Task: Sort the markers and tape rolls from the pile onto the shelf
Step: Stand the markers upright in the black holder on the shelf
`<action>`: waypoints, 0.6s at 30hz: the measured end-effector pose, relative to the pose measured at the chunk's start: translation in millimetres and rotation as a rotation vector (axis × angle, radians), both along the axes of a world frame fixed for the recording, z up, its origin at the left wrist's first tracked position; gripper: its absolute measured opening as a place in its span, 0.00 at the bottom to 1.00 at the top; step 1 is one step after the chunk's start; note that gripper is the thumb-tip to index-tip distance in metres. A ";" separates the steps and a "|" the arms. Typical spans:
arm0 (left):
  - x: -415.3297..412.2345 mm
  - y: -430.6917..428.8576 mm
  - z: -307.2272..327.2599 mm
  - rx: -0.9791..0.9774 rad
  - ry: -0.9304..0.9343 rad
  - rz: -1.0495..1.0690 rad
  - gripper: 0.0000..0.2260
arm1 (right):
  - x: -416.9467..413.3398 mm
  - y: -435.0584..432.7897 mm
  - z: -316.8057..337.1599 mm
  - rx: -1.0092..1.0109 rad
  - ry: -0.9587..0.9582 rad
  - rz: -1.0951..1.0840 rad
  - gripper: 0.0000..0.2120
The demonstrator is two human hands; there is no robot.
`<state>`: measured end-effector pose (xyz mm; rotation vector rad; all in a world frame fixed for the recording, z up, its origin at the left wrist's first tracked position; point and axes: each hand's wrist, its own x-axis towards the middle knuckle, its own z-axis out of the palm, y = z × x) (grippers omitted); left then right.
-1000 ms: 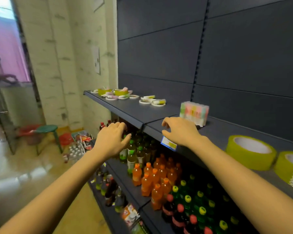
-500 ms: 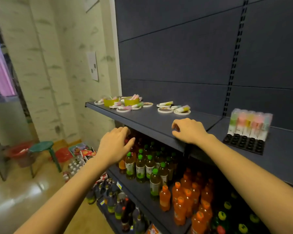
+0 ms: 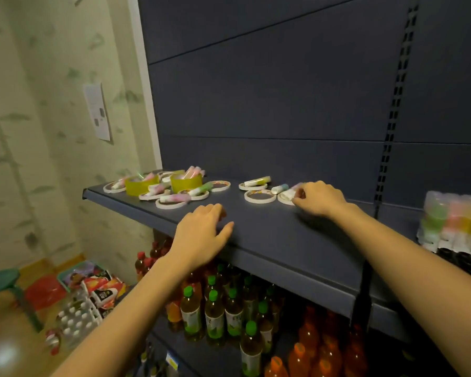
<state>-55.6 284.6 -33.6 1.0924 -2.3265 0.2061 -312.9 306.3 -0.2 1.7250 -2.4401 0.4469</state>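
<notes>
Dark shelf (image 3: 269, 235) under slack, empty left hand (image 3: 201, 235); right hand (image 3: 320, 198) curled around pastel marker (image 3: 287, 195).

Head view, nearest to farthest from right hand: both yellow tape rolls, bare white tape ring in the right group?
1. White tape ring, just left of the right hand.
2. Right yellow tape roll, mid-pile.
3. Left yellow tape roll, near the shelf's left end.

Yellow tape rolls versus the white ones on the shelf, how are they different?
The yellow rolls are tall, wide bands; the white rolls are thin, low rings. The yellow rolls sit only near the left end of the shelf; white rolls lie there and farther right too. All lie flat, hole up.
</notes>
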 end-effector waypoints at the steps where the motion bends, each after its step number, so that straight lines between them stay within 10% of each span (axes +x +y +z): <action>1: -2.3 -13.2 1.9 -0.002 -0.006 -0.021 0.15 | -6.1 -13.3 2.8 -0.004 -0.013 -0.042 0.15; 18: -74.5 -168.2 20.2 -0.008 -0.018 -0.310 0.12 | -69.7 -120.6 -2.1 0.110 -0.504 -0.309 0.23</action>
